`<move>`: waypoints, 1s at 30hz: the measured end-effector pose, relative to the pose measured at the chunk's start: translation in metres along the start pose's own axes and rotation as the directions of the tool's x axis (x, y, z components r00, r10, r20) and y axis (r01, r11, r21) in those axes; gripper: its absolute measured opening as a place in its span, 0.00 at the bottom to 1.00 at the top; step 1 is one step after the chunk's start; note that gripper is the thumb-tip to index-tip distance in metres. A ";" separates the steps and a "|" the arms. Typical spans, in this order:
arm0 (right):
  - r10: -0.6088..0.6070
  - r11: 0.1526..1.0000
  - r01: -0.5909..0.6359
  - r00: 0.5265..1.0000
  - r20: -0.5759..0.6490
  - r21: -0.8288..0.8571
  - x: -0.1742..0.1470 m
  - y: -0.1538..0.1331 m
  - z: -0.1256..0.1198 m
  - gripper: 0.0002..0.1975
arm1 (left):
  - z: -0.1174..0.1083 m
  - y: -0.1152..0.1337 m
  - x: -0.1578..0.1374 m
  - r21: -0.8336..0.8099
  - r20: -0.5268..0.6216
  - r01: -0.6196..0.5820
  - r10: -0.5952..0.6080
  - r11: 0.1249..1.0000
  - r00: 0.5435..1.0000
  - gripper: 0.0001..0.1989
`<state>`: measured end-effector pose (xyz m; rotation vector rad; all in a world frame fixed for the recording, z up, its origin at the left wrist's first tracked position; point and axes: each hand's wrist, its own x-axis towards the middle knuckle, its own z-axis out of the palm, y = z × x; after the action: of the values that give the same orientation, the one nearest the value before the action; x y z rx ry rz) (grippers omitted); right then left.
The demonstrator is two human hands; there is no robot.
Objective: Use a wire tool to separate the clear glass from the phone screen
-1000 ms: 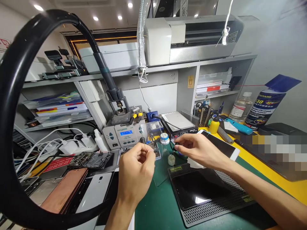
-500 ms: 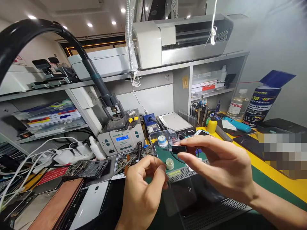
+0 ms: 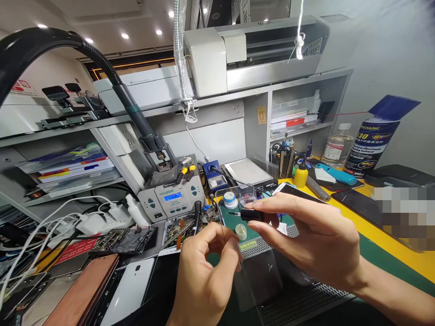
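My left hand (image 3: 210, 271) is closed, thumb and fingers pinching the edge of a clear, phone-shaped sheet (image 3: 249, 280) that stands tilted over the bench. Between the thumb and fingers of my right hand (image 3: 316, 240) is a black brush cap (image 3: 251, 215). Its thin brush tip points left, toward the clear sheet; whether it touches the sheet I cannot tell. Just below the cap stands a small glass bottle (image 3: 241, 232) without a lid, on the green mat. Behind it sits a white jar with a blue-rimmed lid (image 3: 230, 200).
A grey rework station (image 3: 171, 197) with a lit display stands at the back. Phone parts and a white phone back (image 3: 129, 290) lie at left. On the right are a yellow bottle (image 3: 301, 176), a blue spray can (image 3: 369, 140) and a dark phone (image 3: 356, 206).
My right hand has brought the brush cap slightly left and down. My left hand, pinching the clear sheet, has shifted a little to the right. The view has moved slightly.
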<state>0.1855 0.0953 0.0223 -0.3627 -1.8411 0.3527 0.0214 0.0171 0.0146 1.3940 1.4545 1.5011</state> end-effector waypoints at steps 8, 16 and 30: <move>-0.004 1.000 0.004 1.000 -0.002 -0.001 0.001 0.001 -0.001 0.13 | -0.001 -0.002 0.000 0.020 0.012 -0.017 0.017 1.000 1.000 0.14; -0.067 0.998 0.067 0.997 -0.027 -0.008 0.000 0.001 -0.001 0.11 | -0.002 -0.001 0.000 0.048 0.020 -0.041 0.040 0.998 0.999 0.15; -0.063 0.998 0.063 0.998 -0.016 0.009 0.000 0.002 0.000 0.11 | -0.002 -0.001 0.000 0.064 0.021 -0.035 0.033 0.997 0.999 0.14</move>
<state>0.1855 0.0975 0.0216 -0.2988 -1.8310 0.3147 0.0199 0.0164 0.0140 1.4747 1.4853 1.4690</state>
